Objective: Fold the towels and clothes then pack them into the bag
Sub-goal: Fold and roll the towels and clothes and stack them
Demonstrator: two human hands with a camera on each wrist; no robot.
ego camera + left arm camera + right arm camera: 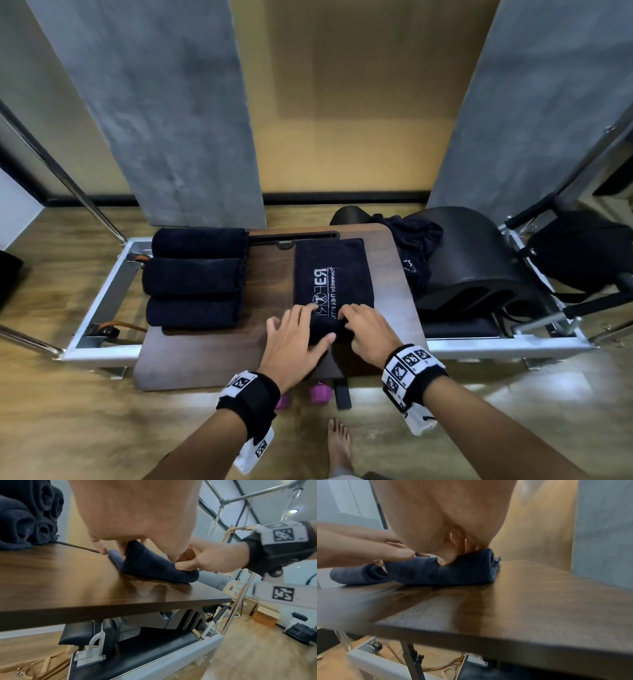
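Observation:
A dark navy towel (330,274) with a white logo lies lengthwise on the brown wooden table (212,349). Its near end is rolled up. My left hand (294,335) lies over the left part of the roll, fingers spread on top and thumb against the near side. My right hand (366,329) grips the right part, thumb pressed into the roll (445,573) and fingers over the top. Three rolled navy towels (195,277) lie side by side at the table's left. A heap of dark clothes (416,246) rests at the right. The black bag (579,253) sits at the far right.
The table stands over a metal-framed exercise bed (102,294). A black padded barrel (479,260) stands on the bed to the right of the table, under the clothes. A purple dumbbell (320,390) lies on the floor under the table's near edge, by my bare foot (339,445).

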